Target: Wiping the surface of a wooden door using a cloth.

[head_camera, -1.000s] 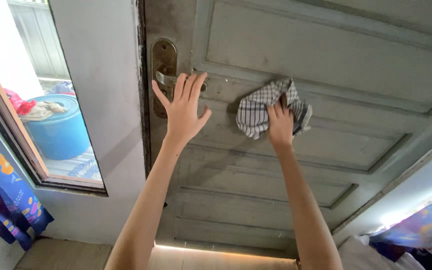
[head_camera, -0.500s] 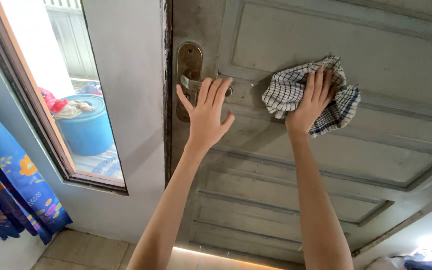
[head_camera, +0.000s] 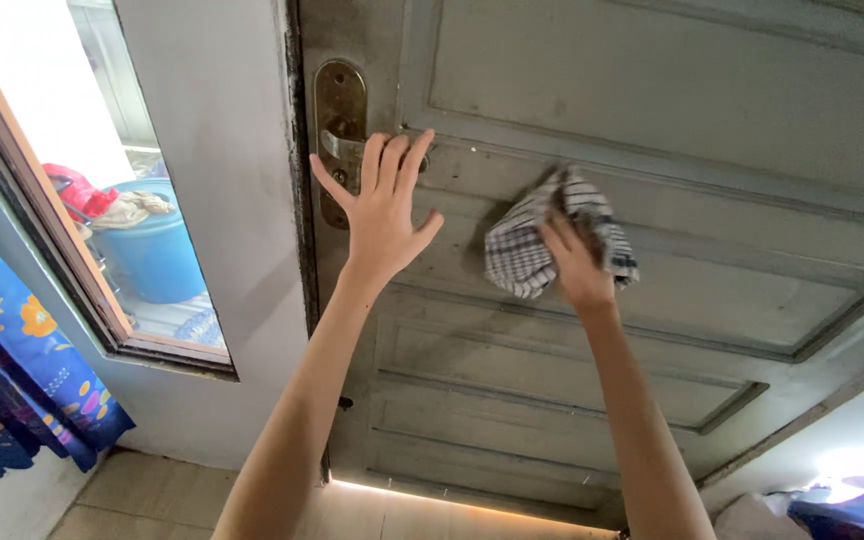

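Observation:
A grey panelled wooden door (head_camera: 672, 110) fills most of the head view. My left hand (head_camera: 380, 210) lies flat on it with fingers spread, its fingertips at the metal lever handle (head_camera: 344, 146) on a brass plate (head_camera: 339, 100). My right hand (head_camera: 577, 262) presses a checked white-and-dark cloth (head_camera: 524, 255) against the door's middle rail, to the right of the handle. The cloth is bunched under my fingers.
Left of the door is a pale wall (head_camera: 217, 180) and a window with a brown frame (head_camera: 47, 250). Outside stands a blue tub (head_camera: 157, 255) heaped with clothes. A blue patterned curtain (head_camera: 12, 370) hangs at the lower left. Tiled floor (head_camera: 142, 500) lies below.
My right hand has dragged the cloth down and to the left across the door, from the upper panel edge to the middle rail. My left hand stays flat by the handle.

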